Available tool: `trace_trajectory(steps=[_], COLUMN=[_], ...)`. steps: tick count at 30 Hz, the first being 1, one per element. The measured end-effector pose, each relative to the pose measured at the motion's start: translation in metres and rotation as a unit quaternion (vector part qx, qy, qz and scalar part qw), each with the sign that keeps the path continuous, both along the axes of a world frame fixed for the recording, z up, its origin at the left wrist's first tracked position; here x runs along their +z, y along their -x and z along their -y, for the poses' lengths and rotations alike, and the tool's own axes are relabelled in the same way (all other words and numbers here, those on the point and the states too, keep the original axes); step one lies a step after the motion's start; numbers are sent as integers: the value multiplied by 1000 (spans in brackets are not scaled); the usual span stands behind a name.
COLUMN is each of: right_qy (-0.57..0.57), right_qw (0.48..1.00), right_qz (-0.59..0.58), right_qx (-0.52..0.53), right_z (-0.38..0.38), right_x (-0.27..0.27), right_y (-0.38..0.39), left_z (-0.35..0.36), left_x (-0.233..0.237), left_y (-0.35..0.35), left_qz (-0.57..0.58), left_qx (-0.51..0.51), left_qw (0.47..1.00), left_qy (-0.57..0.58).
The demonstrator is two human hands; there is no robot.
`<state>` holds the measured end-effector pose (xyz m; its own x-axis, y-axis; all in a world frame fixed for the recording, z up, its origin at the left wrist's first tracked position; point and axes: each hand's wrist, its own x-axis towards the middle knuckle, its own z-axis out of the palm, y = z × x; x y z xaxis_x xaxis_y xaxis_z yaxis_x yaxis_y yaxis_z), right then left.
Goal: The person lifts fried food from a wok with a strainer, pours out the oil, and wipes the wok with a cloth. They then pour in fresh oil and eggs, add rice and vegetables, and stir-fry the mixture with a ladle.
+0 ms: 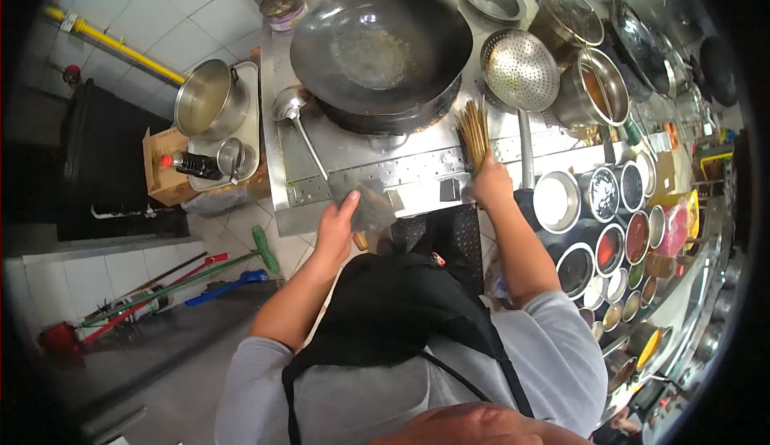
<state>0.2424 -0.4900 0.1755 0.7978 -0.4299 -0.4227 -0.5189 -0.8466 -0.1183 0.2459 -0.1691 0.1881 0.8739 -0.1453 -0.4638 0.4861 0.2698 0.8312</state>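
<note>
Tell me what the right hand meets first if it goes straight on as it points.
Probably the near right side of the wok, the bundle of thin sticks in the right hand touching first; one view leaves depth and height unclear.

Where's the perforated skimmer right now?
Head view, right side: the skimmer sits just right of the wok, its handle running down beside the bamboo brush in the right hand.

A working restaurant-style kitchen: a big wok point(381, 48) sits over a burner on a steel bench point(361, 156), pots point(210, 100) stand to its left, and right of it come a perforated strainer point(520, 69) and rows of seasoning bowls point(557, 203), with white wall tiles point(152, 4) behind
</note>
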Motion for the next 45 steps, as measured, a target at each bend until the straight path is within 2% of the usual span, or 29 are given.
trace_trajectory(steps=[1,3,4,6,7,9,10,11,12,14,15,17,18,19,21,23,25,27,29,30,31,33,35,37,39,40,42,43,45], right_qy=[-70,-110,-102,-144,-124,-182,-129,-94,-11,92,132,185,203,220,214,223,215,220,166,212,213,173,163,156,143,138,116,106,48], right_qw=[996,985,987,955,948,906,928,952,973,933,893,874,872,870,883,873,820,812,859,856,856,889,877,861,873,873,909,924,926], right_qz=[36,106,101,255,288,372,321,252,151,33,-36,2,23,43,34,33,-99,-86,-39,-37,-32,-32,-54,-72,1,6,52,73,-15], right_qx=[-51,-82,-71,-46,-49,87,139,145,173,347,428,450,445,438,416,433,521,533,483,469,469,423,449,478,467,468,397,360,375], right_z=[-6,-16,-14,-4,-9,13,23,17,7,5,5,-6,-1,3,-8,-17,-24,-26,-19,-26,-26,-25,-25,-27,-30,-34,-53,-69,-88], right_x=[11,21,28,48,86,127,142,162,179,168,147,117,104,94,102,124,154,146,121,120,115,96,113,129,132,120,77,76,82], right_y=[13,46,57,64,40,-20,-55,-86,-115,-165,-189,-226,-258,-289,-329,-309,-277,-272,-306,-321,-330,-330,-280,-270,-274,-288,-337,-345,-315], left_z=[7,24,35,57,68,94,106,115,122,131,132,133,133,135,138,134,132,132,134,135,132,125,126,129,132,135,134,133,128], left_x=[-1,4,16,19,15,17,15,11,8,0,-3,-6,11,0,-24,-17,-16,-23,-21,-18,-8,7,0,1,1,0,0,0,2], left_y=[-8,-23,-31,-50,-59,-81,-94,-104,-108,-111,-111,-110,-109,-105,-107,-104,-110,-112,-114,-114,-117,-111,-116,-124,-124,-125,-124,-124,-121], left_qz=[-30,-67,-93,-112,-109,-107,-111,-115,-112,-163,-164,-187,-207,-216,-165,-167,-159,-200,-193,-188,-183,-213,-211,-204,-196,-193,-190,-190,-186], left_qx=[19,46,45,42,36,45,49,53,61,125,133,150,159,163,193,191,182,195,199,201,202,179,179,182,157,168,171,170,157], left_qw=[999,996,988,962,949,934,930,925,923,939,937,957,950,948,948,946,945,946,944,943,944,950,944,937,935,939,939,938,943], left_qy=[16,43,119,246,295,338,348,358,362,276,279,166,170,169,189,202,220,168,176,185,185,144,179,217,252,230,231,236,226])
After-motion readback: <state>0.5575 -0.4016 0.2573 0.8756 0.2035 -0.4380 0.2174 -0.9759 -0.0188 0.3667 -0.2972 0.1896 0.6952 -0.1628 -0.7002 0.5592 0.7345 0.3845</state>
